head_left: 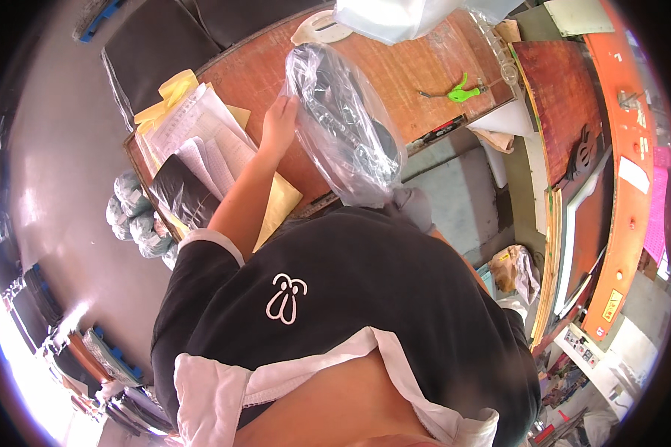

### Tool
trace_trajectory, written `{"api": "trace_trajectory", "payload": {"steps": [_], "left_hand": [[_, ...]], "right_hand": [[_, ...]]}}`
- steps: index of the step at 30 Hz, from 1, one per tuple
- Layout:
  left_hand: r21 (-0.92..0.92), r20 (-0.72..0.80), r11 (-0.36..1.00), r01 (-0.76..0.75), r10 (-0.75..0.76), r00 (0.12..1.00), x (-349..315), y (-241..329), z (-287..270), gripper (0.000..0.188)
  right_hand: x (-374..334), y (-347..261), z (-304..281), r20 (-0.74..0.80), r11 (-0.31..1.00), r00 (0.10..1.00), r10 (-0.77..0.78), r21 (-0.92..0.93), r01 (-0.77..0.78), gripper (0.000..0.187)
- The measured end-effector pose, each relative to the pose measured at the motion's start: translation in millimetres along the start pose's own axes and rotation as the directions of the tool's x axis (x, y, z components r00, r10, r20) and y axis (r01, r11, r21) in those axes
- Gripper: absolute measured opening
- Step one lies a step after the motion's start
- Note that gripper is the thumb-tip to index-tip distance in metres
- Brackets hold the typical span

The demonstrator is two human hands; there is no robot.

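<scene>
Across the near edge of the wooden table [425, 74], a clear plastic bag [347, 123] with dark contents is held; whether it is also supported by the tabletop cannot be told. Its left side is pinched by the left hand [279, 121], the fingers closed on the film. Its near end is met by the right hand [413, 207], which is partly hidden, so its grip cannot be told. The bag's long axis is laid crosswise to the table, its rounded end pointed toward the table's far edge and slightly left, its loose end toward the person's body. The table's left end is covered by papers [201, 141] and a black packet [183, 192]; on its right part a green-handled tool [464, 91] is placed. Beside its left end, wrapped bundles [133, 216] are clustered.
</scene>
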State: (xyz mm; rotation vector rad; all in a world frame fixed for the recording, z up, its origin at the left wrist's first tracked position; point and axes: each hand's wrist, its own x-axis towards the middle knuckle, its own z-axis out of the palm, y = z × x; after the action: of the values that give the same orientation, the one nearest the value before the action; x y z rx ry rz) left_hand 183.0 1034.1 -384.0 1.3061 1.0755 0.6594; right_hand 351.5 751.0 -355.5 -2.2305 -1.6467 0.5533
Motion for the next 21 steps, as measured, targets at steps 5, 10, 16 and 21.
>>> {"api": "trace_trajectory", "payload": {"steps": [5, 10, 16, 21], "left_hand": [[0.426, -0.104, 0.879, -0.212, 0.281, 0.954, 6.1, -55.6, -10.4, 0.027], [0.275, -0.152, 0.827, 0.49, -0.466, 0.872, 31.4, -77.9, -8.6, 0.025], [0.235, -0.225, 0.947, -0.22, 0.273, 0.935, 74.8, -15.1, -9.2, 0.043], [0.294, -0.019, 0.914, -0.28, 0.298, 0.954, 81.0, 39.2, 4.0, 0.039]], "right_hand": [[-10.3, 30.8, 24.3, 0.076, 0.982, 0.99, -0.119, -0.137, 0.128, 0.021], [24.0, 63.5, 56.6, 0.323, 0.831, 0.904, 0.281, -0.554, -0.06, 0.024], [25.7, 71.7, 5.3, 0.27, 0.871, 0.846, 0.459, 0.048, -0.488, 0.043], [41.9, 49.1, -5.3, 0.144, 0.642, 0.881, 0.45, 0.634, -0.432, 0.034]]}}
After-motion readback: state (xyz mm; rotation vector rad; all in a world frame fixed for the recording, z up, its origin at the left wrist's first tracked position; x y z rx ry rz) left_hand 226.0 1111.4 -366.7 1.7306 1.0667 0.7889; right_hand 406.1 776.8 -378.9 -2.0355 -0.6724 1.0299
